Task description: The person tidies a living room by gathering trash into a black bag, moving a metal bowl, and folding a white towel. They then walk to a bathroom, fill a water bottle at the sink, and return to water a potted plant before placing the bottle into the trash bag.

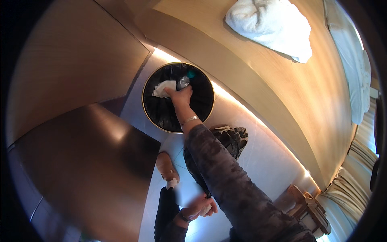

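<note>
My right hand [182, 97] is inside a round bin [146, 115] with a thin gold rim and a black liner. Its thumb lies against a crumpled white tissue [163, 88]. By the fingers is a clear plastic bottle [183, 82], with a teal spot [191, 74] beside it. The hand is curled, but its fingertips are hidden, so what it grips is unclear. Lower down, my left hand [197, 207] is closed around the gathered neck of a black plastic bag [231, 139], with something whitish in the fingers. The bag hangs beside the bin, partly behind my right forearm.
A dark brown panel [92, 161] fills the lower left. Along the right runs a pale wooden surface [258, 92] bearing a white towel [270, 26], with a light strip beneath. My slippered foot [167, 167] is on the tiles; a brown wooden object [308, 207] stands lower right.
</note>
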`<state>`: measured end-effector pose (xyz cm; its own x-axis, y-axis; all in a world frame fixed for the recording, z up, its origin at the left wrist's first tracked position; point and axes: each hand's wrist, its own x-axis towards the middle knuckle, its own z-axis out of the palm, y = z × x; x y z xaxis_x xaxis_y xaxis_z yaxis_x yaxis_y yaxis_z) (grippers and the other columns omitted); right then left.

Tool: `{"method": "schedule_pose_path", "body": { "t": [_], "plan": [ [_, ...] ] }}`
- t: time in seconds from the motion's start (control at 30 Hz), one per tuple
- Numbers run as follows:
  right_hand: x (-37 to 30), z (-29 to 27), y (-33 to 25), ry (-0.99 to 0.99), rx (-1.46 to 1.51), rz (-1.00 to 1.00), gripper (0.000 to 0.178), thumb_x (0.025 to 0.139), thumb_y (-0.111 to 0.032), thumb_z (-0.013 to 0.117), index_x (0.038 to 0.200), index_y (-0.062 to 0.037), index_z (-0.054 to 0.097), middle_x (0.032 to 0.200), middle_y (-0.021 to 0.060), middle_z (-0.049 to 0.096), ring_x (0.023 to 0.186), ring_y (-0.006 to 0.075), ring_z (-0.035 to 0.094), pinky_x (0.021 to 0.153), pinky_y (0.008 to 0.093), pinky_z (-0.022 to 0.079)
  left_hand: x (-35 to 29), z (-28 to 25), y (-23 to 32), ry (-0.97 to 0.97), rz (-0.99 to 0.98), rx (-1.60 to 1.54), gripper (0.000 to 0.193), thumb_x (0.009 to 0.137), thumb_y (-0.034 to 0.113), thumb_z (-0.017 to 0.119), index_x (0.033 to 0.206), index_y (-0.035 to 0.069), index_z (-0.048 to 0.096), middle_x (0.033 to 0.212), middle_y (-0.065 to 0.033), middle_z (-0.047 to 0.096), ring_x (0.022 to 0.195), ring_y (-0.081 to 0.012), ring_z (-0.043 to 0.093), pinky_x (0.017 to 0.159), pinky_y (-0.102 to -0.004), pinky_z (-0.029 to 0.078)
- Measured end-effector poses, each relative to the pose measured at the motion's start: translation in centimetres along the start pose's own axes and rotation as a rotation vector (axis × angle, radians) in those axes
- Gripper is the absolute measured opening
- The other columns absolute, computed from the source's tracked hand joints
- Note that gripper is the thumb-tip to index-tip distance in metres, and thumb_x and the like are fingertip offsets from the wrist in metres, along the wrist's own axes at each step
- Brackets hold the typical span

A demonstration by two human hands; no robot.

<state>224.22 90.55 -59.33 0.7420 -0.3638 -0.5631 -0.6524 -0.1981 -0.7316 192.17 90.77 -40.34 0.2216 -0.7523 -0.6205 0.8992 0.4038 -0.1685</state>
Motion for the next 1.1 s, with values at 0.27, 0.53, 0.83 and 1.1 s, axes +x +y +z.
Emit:
{"method": "schedule_pose_path", "body": {
  "t": [0.27,0.53,0.83,1.1],
  "plan": [
    [-0.7,-1.8,1.3,-0.064,0.329,-0.088,0.041,0.076,-0.017,0.075,0.110,0.0038,0.065,0.099,0.0200,0.070,0.090,0.0293,0.067,0.084,0.0366,0.051,0.5,-0.4,1.0,0.040,0.041,-0.024,0.047,0.100,0.026,0.048,0.139,0.001,0.040,0.082,-0.0142,0.066,0.062,-0.0155,0.058,0.051,-0.0264,0.042],
    [-8.5,-14.3,-3.5,-0.207,0.807,-0.061,0.028,0.087,-0.006,0.067,0.115,-0.0007,0.063,0.103,0.0055,0.068,0.092,0.0127,0.064,0.082,0.0270,0.050,1.3,-0.4,0.9,-0.032,0.249,-0.123,0.037,0.096,0.032,0.060,0.121,0.004,0.058,0.084,-0.0169,0.069,0.064,-0.0191,0.063,0.051,-0.0275,0.046],
    [-13.7,-31.2,3.0,-0.524,0.268,-0.134,0.054,0.079,0.002,0.070,0.130,-0.0047,0.054,0.119,0.0110,0.063,0.114,0.0222,0.059,0.094,0.0389,0.050,2.3,-0.9,0.2,-0.090,0.380,-0.443,0.090,0.095,0.018,0.060,0.156,0.025,-0.006,0.084,-0.0115,0.064,0.065,-0.0183,0.063,0.056,-0.0325,0.054],
    [-15.1,-25.8,8.6,-0.682,-0.956,-0.760,0.028,0.073,-0.012,0.067,0.099,-0.0053,0.064,0.096,0.0116,0.062,0.089,0.0309,0.059,0.079,0.0391,0.050,0.3,2.3,2.3,-0.229,-0.016,-0.943,0.055,0.090,0.066,0.051,0.073,0.015,0.058,0.054,0.0037,0.039,0.044,-0.0080,0.040,0.042,-0.0242,0.033]
  ]
}}
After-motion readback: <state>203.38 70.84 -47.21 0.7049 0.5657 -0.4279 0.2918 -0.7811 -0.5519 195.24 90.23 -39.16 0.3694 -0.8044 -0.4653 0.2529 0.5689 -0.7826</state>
